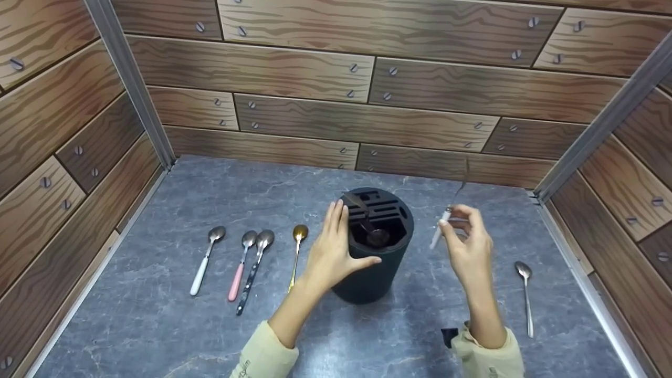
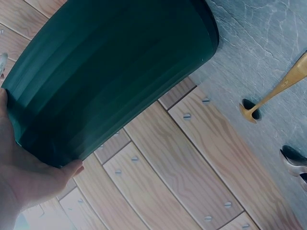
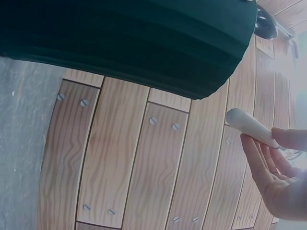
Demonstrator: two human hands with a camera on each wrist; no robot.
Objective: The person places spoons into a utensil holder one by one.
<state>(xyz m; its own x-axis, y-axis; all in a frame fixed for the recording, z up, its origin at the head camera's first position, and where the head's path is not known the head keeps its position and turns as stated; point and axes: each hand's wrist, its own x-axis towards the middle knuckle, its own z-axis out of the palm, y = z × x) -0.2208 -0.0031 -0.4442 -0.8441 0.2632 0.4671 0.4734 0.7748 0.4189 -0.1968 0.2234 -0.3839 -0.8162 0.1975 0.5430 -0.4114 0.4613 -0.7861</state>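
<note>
A dark, ribbed, cylindrical utensil holder stands on the grey marbled tabletop, between the two hands; its top has narrow slots and, at the front, a wider opening, where a dark spoon bowl shows; how deep that spoon sits I cannot tell. The left hand rests against the holder's upper side, fingers straight, thumb spread across the front; the right hand, just beside the holder, pinches a white-handled metal utensil between thumb and fingers, handle end down, its thin upper end too faint to name. Left of the holder lie a white-handled spoon, a pink-handled spoon, a black speckled-handled spoon and a slim gold spoon; to its right, a silver metal spoon.
</note>
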